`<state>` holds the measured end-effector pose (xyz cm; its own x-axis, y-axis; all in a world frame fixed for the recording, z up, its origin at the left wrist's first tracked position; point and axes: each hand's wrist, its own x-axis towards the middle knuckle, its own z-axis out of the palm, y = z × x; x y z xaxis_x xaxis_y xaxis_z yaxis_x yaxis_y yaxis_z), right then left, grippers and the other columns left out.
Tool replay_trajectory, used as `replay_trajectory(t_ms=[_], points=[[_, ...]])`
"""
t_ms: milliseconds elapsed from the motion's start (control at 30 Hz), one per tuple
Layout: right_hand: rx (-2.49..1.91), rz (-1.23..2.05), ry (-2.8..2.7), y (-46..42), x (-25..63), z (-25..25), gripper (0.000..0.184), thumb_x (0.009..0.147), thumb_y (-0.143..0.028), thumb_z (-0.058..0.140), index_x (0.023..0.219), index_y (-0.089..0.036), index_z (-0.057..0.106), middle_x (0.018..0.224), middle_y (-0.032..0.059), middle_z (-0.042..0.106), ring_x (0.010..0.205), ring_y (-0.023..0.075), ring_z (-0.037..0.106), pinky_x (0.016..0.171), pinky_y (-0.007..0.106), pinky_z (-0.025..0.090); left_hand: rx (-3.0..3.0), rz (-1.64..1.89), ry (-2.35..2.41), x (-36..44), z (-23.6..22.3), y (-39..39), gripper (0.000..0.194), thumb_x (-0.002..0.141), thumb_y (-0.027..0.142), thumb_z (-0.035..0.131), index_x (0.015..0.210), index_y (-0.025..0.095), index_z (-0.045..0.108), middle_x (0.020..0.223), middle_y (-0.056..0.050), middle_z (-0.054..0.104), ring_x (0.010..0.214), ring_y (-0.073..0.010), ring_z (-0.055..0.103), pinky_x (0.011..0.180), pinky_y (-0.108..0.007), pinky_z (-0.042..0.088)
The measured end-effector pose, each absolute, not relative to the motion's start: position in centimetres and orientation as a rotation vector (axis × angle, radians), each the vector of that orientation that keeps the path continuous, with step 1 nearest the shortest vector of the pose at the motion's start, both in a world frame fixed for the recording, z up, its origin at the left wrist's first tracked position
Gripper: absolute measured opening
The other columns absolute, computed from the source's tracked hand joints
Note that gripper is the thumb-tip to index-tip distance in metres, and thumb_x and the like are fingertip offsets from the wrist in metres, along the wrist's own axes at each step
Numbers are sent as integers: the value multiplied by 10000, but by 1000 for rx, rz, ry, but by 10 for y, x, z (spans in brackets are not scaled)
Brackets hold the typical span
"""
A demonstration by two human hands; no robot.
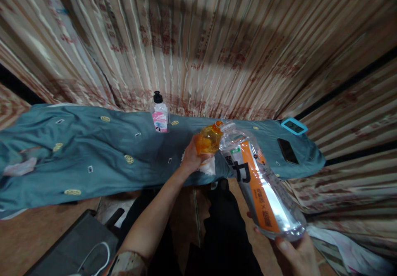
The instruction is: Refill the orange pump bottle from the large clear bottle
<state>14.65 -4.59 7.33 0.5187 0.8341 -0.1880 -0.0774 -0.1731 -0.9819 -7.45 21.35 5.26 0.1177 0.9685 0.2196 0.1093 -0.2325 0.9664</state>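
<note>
My left hand (192, 156) is wrapped round a small orange see-through bottle (210, 139), tilted with its mouth to the upper right. At that mouth sits the neck of a large clear plastic bottle (263, 189) with an orange and silver label. The big bottle slants, its base low and toward me at the right, its neck up and to the left. Gripping it near the base is my right hand (293, 251), its thumb on the near side. A whitish tissue or cloth (208, 167) lies beneath the orange bottle. Whether the two mouths touch is hard to see.
A narrow board under green-grey cloth (114, 143) runs across. On it stand a clear pump bottle (160, 117) with a pink label, a dark phone (287, 151) and a blue-framed digital clock (294, 126). Patterned curtains (198, 48) hang behind. A grey box (77, 247) stands lower left.
</note>
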Motion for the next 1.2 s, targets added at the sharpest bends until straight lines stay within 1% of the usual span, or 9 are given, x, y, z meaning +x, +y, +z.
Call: replay_trajectory(t_ms=[67, 267, 433, 533, 633, 733, 800, 1033, 1200], points=[[-1504, 952, -684, -47, 149, 71, 838, 687, -535, 868, 1311, -109, 505, 928, 199, 737, 790, 353, 743, 746, 358, 629, 1510, 1240, 1091, -74, 52, 213, 651, 605, 186, 877, 1187, 198, 585, 1112, -57, 739, 1005, -251, 719, 922, -386, 574], [-1570, 867, -774, -50, 158, 64, 744, 733, -544, 827, 1297, -138, 563, 920, 161, 745, 816, 360, 741, 736, 397, 628, 1505, 1236, 1093, -74, 52, 213, 624, 616, 180, 865, 1167, 220, 577, 1100, -36, 741, 998, -240, 724, 926, -396, 573], [-1523, 930, -793, -51, 160, 59, 829, 767, -573, 794, 1409, -157, 477, 945, 167, 745, 806, 379, 740, 748, 464, 629, 1521, 1237, 1091, -74, 52, 213, 639, 608, 175, 866, 1174, 207, 572, 1110, -52, 736, 1013, -253, 724, 933, -409, 573], [-1530, 937, -794, -50, 161, 59, 822, 763, -567, 794, 1403, -156, 482, 951, 166, 745, 824, 374, 741, 760, 445, 627, 1525, 1247, 1076, -75, 52, 214, 643, 614, 184, 863, 1185, 205, 568, 1123, -56, 732, 1021, -256, 721, 933, -409, 571], [-1527, 950, -714, -46, 149, 73, 895, 655, -568, 860, 1359, -152, 497, 965, 164, 743, 773, 367, 737, 722, 427, 633, 1531, 1235, 1094, -75, 51, 214, 644, 618, 194, 867, 1190, 209, 573, 1122, -57, 736, 1009, -254, 720, 926, -398, 570], [-1533, 924, -597, -39, 129, 96, 869, 606, -527, 916, 1280, -142, 524, 881, 118, 747, 759, 299, 740, 743, 287, 603, 1532, 1222, 1109, -75, 51, 214, 668, 615, 197, 870, 1209, 209, 564, 1126, -56, 740, 1014, -253, 718, 929, -393, 569], [-1556, 902, -603, -35, 120, 106, 892, 572, -543, 934, 1258, -146, 525, 855, 103, 746, 747, 285, 737, 741, 268, 594, 1537, 1224, 1108, -75, 51, 214, 668, 614, 194, 866, 1210, 204, 564, 1126, -56, 741, 1021, -254, 717, 937, -394, 569], [-1590, 880, -698, -37, 127, 101, 846, 653, -601, 869, 1297, -164, 536, 923, 131, 745, 801, 352, 731, 776, 445, 610, 1542, 1244, 1096, -74, 51, 214, 643, 614, 192, 860, 1194, 214, 584, 1172, -65, 732, 1056, -260, 716, 976, -416, 564], [-1574, 914, -662, -40, 135, 90, 830, 635, -595, 866, 1256, -157, 533, 921, 150, 744, 779, 353, 734, 756, 426, 624, 1546, 1249, 1083, -74, 52, 214, 652, 610, 192, 867, 1194, 228, 581, 1168, -56, 740, 1049, -255, 717, 972, -394, 570]])
